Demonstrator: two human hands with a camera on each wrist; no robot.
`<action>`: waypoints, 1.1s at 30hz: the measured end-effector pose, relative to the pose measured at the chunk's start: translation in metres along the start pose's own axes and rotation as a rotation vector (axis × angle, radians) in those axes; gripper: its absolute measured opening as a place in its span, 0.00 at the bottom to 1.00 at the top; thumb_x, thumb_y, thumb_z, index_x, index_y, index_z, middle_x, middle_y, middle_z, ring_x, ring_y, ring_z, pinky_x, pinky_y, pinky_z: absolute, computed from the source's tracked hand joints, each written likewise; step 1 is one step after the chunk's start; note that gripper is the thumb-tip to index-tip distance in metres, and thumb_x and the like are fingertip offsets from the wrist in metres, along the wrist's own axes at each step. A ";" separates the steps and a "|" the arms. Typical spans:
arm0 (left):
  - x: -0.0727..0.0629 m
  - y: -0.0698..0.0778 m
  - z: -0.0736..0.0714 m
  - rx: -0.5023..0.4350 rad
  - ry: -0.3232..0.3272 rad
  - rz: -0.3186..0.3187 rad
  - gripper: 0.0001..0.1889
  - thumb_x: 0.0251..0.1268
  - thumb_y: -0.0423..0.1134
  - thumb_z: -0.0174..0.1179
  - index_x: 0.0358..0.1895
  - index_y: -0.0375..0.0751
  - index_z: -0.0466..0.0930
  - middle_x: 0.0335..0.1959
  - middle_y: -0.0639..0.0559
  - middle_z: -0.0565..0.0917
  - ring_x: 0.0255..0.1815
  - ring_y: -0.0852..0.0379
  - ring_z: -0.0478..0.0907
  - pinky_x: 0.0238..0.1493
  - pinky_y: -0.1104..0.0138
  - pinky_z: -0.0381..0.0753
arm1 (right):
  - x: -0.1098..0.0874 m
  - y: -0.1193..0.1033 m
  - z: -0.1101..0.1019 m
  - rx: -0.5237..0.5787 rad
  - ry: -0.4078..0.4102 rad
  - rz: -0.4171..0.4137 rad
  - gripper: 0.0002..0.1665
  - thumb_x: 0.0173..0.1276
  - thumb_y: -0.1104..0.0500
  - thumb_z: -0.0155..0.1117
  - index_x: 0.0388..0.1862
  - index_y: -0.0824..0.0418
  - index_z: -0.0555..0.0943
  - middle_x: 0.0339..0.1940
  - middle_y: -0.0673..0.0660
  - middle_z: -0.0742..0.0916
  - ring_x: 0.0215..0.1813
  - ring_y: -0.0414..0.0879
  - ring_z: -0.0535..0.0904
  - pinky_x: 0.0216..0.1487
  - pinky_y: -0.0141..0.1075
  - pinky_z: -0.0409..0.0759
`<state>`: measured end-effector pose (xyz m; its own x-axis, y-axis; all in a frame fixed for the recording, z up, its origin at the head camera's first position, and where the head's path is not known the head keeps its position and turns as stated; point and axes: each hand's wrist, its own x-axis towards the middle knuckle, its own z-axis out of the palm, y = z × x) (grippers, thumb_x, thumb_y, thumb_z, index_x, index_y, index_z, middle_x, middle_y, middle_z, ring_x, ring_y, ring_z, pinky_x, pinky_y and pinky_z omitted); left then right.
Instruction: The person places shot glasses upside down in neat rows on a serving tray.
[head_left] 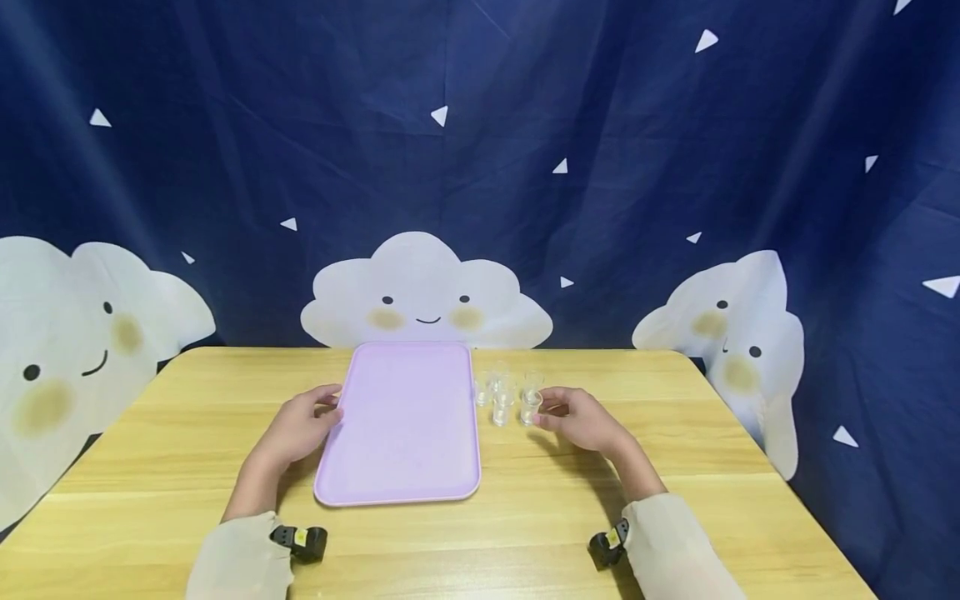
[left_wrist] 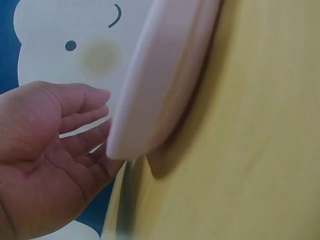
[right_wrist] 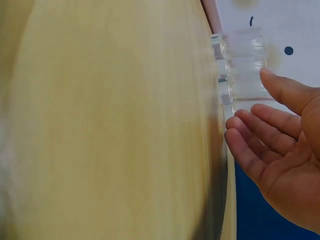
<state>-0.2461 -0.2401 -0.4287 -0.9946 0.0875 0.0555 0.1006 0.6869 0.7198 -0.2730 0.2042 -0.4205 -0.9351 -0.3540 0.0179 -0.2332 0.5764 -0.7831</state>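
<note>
A lilac rectangular tray (head_left: 401,425) lies flat on the table. My left hand (head_left: 302,423) is at its left edge, thumb and fingers parted. In the left wrist view that hand (left_wrist: 60,140) has its fingers close to the tray's rim (left_wrist: 145,100); whether they touch it is hard to tell. Several small clear glass cups (head_left: 500,410) stand grouped just right of the tray. Beside the nearest right-hand cup (head_left: 529,408) is my right hand (head_left: 581,417). The right wrist view shows this hand (right_wrist: 280,135) with thumb and fingers spread by the cups (right_wrist: 242,75), not closed round any.
The wooden table (head_left: 525,533) reaches back to a dark blue curtain (head_left: 600,208) printed with smiling clouds and white triangles. Both hands are over the table, one on each side of the tray and cups. A small black device (head_left: 300,542) sits at the left wrist.
</note>
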 end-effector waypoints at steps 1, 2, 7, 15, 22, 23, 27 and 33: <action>0.000 -0.001 0.000 -0.018 -0.001 -0.009 0.27 0.75 0.34 0.55 0.72 0.25 0.66 0.62 0.27 0.78 0.63 0.29 0.75 0.61 0.43 0.76 | 0.000 0.000 0.000 0.012 -0.001 0.002 0.26 0.73 0.60 0.67 0.64 0.72 0.77 0.51 0.62 0.87 0.53 0.55 0.84 0.55 0.46 0.82; 0.000 -0.003 0.000 -0.042 -0.003 -0.020 0.26 0.74 0.33 0.54 0.72 0.25 0.66 0.62 0.28 0.78 0.63 0.30 0.75 0.61 0.44 0.76 | 0.000 0.000 0.000 0.023 -0.004 0.001 0.26 0.73 0.61 0.67 0.64 0.72 0.77 0.50 0.62 0.87 0.52 0.55 0.84 0.54 0.45 0.82; 0.000 -0.007 0.000 -0.126 -0.014 -0.070 0.26 0.73 0.30 0.54 0.72 0.25 0.67 0.63 0.30 0.77 0.62 0.35 0.76 0.57 0.53 0.80 | 0.001 -0.002 0.001 0.068 -0.016 0.013 0.26 0.73 0.61 0.67 0.65 0.74 0.76 0.51 0.63 0.86 0.53 0.56 0.83 0.53 0.45 0.82; -0.002 -0.007 0.000 -0.187 -0.024 -0.120 0.24 0.70 0.28 0.54 0.69 0.23 0.70 0.62 0.30 0.78 0.60 0.40 0.75 0.61 0.51 0.75 | 0.002 -0.004 0.006 0.108 -0.006 0.042 0.23 0.72 0.63 0.67 0.61 0.73 0.79 0.49 0.62 0.87 0.51 0.52 0.84 0.52 0.42 0.82; -0.003 -0.011 -0.002 -0.204 -0.035 -0.142 0.23 0.72 0.28 0.54 0.68 0.25 0.71 0.62 0.31 0.77 0.62 0.39 0.73 0.67 0.46 0.71 | 0.004 -0.003 0.009 0.100 0.009 0.032 0.22 0.72 0.63 0.67 0.60 0.73 0.80 0.49 0.62 0.87 0.51 0.52 0.84 0.51 0.42 0.83; -0.003 -0.011 -0.002 -0.205 -0.035 -0.144 0.23 0.72 0.28 0.54 0.68 0.25 0.71 0.62 0.31 0.78 0.62 0.39 0.73 0.67 0.46 0.71 | 0.004 -0.003 0.009 0.099 0.011 0.034 0.22 0.72 0.63 0.68 0.60 0.73 0.80 0.49 0.62 0.87 0.51 0.52 0.84 0.51 0.42 0.83; -0.004 -0.012 -0.002 -0.197 -0.037 -0.142 0.23 0.72 0.28 0.54 0.69 0.26 0.71 0.62 0.32 0.78 0.62 0.40 0.73 0.66 0.47 0.71 | 0.006 -0.002 0.010 0.089 0.018 0.037 0.21 0.71 0.63 0.68 0.59 0.71 0.81 0.48 0.62 0.87 0.49 0.51 0.84 0.49 0.39 0.83; -0.004 -0.011 -0.002 -0.180 -0.040 -0.130 0.24 0.72 0.28 0.55 0.69 0.25 0.71 0.61 0.32 0.78 0.60 0.41 0.74 0.64 0.48 0.73 | 0.007 -0.001 0.011 0.073 0.032 0.026 0.19 0.69 0.64 0.70 0.57 0.71 0.82 0.45 0.59 0.88 0.47 0.49 0.84 0.47 0.39 0.82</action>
<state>-0.2432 -0.2492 -0.4359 -0.9968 0.0377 -0.0704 -0.0378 0.5544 0.8314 -0.2766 0.1928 -0.4268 -0.9489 -0.3153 0.0154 -0.1893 0.5293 -0.8270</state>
